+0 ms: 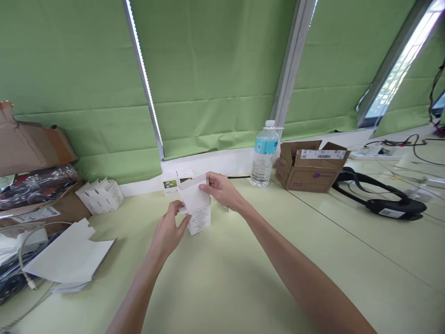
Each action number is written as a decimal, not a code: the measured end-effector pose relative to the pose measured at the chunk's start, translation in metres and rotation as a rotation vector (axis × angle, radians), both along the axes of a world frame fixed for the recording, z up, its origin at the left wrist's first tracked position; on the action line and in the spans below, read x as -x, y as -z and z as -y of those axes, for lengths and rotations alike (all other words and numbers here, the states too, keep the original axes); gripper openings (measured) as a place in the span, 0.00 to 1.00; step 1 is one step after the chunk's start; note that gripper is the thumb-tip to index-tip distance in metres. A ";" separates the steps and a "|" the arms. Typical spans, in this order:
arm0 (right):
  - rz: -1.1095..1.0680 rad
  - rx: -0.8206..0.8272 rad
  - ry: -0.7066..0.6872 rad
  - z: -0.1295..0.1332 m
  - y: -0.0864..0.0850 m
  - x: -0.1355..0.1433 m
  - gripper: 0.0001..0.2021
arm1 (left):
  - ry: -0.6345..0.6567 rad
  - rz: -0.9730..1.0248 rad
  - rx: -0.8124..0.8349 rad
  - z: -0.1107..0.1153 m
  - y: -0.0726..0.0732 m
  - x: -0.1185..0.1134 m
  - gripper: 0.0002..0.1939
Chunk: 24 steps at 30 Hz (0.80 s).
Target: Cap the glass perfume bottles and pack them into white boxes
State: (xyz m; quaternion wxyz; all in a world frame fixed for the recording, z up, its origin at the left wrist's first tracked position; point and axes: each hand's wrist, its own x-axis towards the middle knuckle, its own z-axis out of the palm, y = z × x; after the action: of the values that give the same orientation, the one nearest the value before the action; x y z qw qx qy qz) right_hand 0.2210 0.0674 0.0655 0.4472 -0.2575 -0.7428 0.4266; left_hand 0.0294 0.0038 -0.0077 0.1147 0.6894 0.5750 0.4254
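A small white box (200, 220) with printed text on its front stands on the pale green table, its white lid flap (195, 194) raised. My right hand (220, 188) pinches the upper right edge of the flap between thumb and fingers. At the left side, my left hand (173, 223) has its fingertips at the flap's lower left corner and its thumb by the box's top edge. Behind the flap are white boxes with pictures (170, 183), partly hidden. A tiny object (228, 209) sits below my right wrist, too small to make out.
White cartons (100, 196) stand at the left, near flat white sheets (71, 255) and a stack of brown boxes (31, 146). A water bottle (264, 155), an open brown box (309, 174) and a black headset (392, 204) stand at the back right.
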 end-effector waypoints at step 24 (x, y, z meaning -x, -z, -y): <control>-0.258 0.204 -0.144 0.009 0.005 0.020 0.08 | 0.060 0.305 0.032 -0.004 0.007 -0.018 0.17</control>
State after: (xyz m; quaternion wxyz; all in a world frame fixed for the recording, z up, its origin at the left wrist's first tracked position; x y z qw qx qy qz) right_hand 0.2011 0.0589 0.0610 0.4788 -0.1909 -0.6486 0.5601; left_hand 0.0475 0.0075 -0.0147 0.2243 0.6317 0.5366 0.5126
